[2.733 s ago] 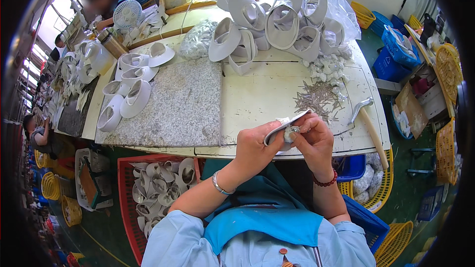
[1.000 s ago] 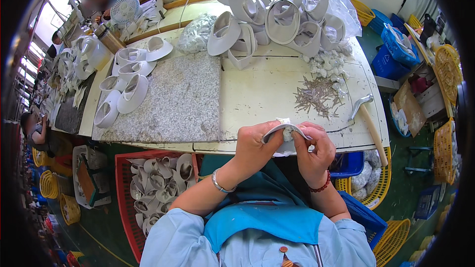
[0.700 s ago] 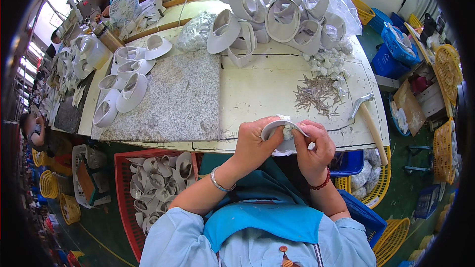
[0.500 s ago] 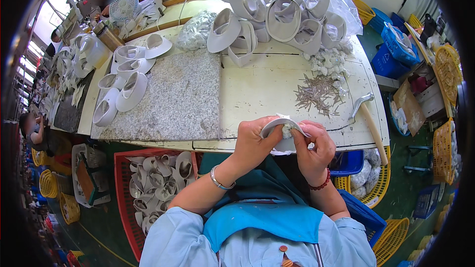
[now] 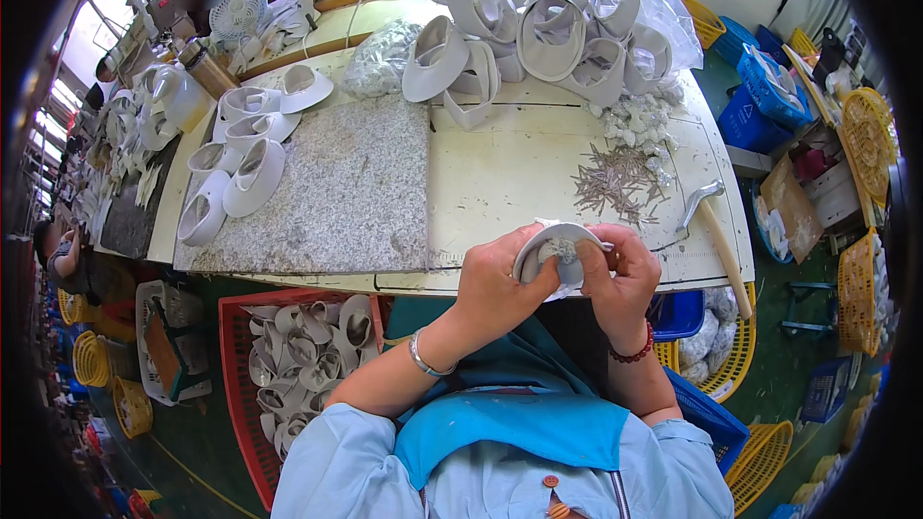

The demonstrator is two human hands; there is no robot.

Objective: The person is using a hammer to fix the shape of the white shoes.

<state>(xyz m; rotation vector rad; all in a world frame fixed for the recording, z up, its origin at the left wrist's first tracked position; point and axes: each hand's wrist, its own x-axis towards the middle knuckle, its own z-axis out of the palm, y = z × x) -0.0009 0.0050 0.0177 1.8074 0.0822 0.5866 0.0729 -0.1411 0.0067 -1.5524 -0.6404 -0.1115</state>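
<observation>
Pale lump (image 5: 557,251), apparently partly hidden

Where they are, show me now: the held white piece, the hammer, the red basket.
Held white piece (image 5: 561,231), head view: its curved upper rim.
Hammer (image 5: 721,246), head view: its wooden handle.
Red basket (image 5: 242,380), head view: its left wall.

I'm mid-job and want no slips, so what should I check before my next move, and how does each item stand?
1. Left hand grips the curved white piece: ok.
2. Right hand pinches its other side: ok.
3. Pale lumpy wad sits inside the curve: ok.
4. Wad fixed in place: cannot tell.
5. Pile of thin slivers apart from both hands: ok.
6. Hammer wholly on the table: not ok, its handle juts past the edge.
</observation>
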